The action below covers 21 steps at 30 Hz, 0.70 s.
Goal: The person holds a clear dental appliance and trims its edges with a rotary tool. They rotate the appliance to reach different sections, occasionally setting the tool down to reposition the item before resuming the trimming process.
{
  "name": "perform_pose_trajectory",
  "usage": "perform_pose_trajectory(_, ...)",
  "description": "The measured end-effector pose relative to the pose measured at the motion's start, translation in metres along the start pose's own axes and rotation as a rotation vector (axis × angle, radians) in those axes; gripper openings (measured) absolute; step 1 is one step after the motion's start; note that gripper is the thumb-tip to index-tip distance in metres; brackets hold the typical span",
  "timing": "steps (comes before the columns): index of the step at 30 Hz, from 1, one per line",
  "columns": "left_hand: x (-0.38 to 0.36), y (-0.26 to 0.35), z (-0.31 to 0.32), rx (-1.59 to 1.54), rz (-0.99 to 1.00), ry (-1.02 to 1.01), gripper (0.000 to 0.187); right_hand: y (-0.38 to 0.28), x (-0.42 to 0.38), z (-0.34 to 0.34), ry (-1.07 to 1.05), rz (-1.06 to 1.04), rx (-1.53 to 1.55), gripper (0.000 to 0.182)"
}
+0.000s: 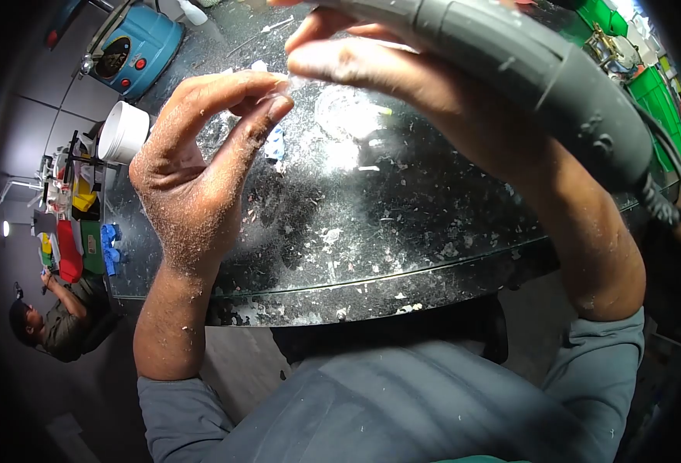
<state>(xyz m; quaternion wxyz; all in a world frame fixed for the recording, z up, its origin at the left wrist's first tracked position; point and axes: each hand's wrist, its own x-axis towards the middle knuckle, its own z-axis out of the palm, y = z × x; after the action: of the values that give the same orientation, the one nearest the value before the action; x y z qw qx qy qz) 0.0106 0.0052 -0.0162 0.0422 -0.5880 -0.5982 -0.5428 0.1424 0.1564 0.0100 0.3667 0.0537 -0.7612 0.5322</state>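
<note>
Being pinched by the left hand [194, 150], fingertips almost together, a clear piece [290, 83] is held above the counter [433, 208], inside its front edge, right hand [383, 69] part-curled alongside, its hold not determinable.

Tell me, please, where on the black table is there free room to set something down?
The widest free patch of table lies between the left hand and right forearm, along the front edge, though white flakes dot it. Crowded: back left, with the white tub and blue machine; far right, with green trays.
</note>
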Motion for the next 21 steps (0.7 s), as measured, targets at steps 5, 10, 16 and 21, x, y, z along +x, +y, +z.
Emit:
perform_pose_trajectory(5, 0.001, 0.0, -0.002, 0.027, 0.071, -0.031, 0.022, 0.027, -0.002, -0.017, -0.2, -0.251, -0.134, 0.022)
perform_pose_trajectory(10, -0.001, 0.001, -0.001, -0.187, -0.113, 0.018, 0.018, 0.023, -0.003, -0.023, -0.139, 0.072, -0.016, 0.027)
perform_pose_trajectory(16, 0.0, -0.005, -0.007, -0.219, -0.098, 0.052, 0.016, 0.022, 0.005, -0.026, -0.057, -0.213, -0.431, 0.024)
perform_pose_trajectory(21, 0.0, -0.001, -0.004, -0.206, -0.099, 0.028, 0.017, 0.014, 0.003, -0.017, -0.101, -0.03, 0.103, 0.026)
